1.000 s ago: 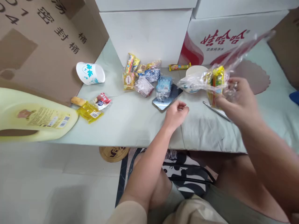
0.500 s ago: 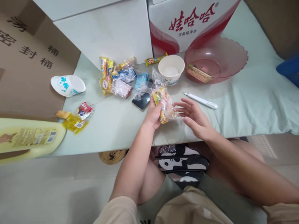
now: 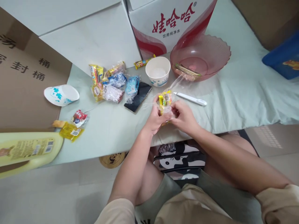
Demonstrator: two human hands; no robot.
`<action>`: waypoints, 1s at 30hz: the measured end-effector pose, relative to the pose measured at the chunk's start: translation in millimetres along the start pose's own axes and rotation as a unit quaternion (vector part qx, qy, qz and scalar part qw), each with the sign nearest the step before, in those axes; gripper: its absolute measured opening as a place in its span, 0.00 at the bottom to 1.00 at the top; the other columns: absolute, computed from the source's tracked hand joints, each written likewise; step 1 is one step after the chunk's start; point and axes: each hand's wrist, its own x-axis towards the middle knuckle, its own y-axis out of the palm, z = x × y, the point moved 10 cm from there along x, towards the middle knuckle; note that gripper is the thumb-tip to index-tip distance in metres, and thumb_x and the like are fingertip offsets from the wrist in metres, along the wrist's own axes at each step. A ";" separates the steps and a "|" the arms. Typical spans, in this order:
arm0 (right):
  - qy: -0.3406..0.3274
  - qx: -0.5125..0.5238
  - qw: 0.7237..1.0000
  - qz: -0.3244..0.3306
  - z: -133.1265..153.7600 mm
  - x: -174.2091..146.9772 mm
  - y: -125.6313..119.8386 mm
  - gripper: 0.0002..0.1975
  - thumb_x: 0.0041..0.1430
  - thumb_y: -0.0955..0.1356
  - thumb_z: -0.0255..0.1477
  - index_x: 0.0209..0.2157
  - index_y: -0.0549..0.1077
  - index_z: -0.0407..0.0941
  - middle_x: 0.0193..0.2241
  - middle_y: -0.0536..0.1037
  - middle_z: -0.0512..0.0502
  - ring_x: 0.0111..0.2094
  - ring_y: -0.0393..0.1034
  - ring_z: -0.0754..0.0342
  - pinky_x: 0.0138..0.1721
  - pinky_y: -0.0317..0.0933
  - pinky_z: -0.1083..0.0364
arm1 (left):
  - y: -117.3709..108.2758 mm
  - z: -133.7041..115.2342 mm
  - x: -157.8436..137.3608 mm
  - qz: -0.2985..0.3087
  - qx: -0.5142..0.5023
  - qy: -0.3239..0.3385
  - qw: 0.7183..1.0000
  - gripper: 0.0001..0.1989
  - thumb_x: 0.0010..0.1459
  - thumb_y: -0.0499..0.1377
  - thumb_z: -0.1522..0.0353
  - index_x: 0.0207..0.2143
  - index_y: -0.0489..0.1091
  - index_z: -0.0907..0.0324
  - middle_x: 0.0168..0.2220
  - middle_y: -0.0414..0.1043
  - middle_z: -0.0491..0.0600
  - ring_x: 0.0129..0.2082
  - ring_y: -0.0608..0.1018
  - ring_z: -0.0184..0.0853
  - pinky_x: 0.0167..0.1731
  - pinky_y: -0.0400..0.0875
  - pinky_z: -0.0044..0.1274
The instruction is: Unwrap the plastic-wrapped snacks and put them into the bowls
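Between my two hands is a clear plastic bag of yellow-wrapped snacks (image 3: 165,99), close above the table's front edge. My left hand (image 3: 156,117) is closed round its left side, and my right hand (image 3: 183,115) pinches its lower right part. The fingers partly hide the contents. Just beyond my right hand lies a white utility knife (image 3: 191,99). A black phone (image 3: 139,98) rests to the left of the bag, partly under a blue snack packet (image 3: 132,88). Behind the bag stands a white paper bowl (image 3: 158,71).
A pink clear basin (image 3: 217,53) holding several sticks stands at the back right. Wrapped snacks (image 3: 113,93) are piled left of the phone. Farther left are a tipped paper cup (image 3: 62,95), a yellow wrapper (image 3: 71,132) and a yellow bottle (image 3: 30,149). Boxes (image 3: 86,40) line the back.
My right hand has moved in from the right and now grips the bag, which stands more upright. The view has shifted, and more of the phone shows.
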 end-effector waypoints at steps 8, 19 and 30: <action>0.026 0.115 0.993 0.029 -27.6 9.2 -13.7 0.45 0.52 0.75 0.49 0.65 0.56 0.52 0.67 0.63 0.36 0.63 0.65 0.41 0.60 0.64 0.40 | -17.7 -17.9 3.3 -0.001 0.123 0.043 0.991 0.54 0.40 0.78 0.65 0.67 0.56 0.43 0.63 0.66 0.51 0.60 0.75 0.43 0.58 0.71 0.35; -0.082 -0.046 0.994 -0.061 15.9 3.9 -17.2 0.14 0.69 0.63 0.43 0.41 0.77 0.51 0.58 0.77 0.44 0.68 0.61 0.41 0.70 0.51 0.35 | 22.2 -9.3 -5.1 0.058 0.228 0.080 0.969 0.48 0.46 0.73 0.69 0.67 0.55 0.46 0.63 0.67 0.54 0.59 0.75 0.44 0.61 0.69 0.39; -0.156 -0.159 0.974 0.045 14.9 -0.6 10.7 0.23 0.67 0.63 0.39 0.60 0.75 0.50 0.62 0.75 0.44 0.67 0.63 0.38 0.62 0.59 0.36 | -5.8 -16.4 -6.9 -0.049 -0.028 -0.003 0.998 0.42 0.46 0.70 0.70 0.62 0.60 0.44 0.58 0.72 0.48 0.59 0.76 0.43 0.55 0.74 0.34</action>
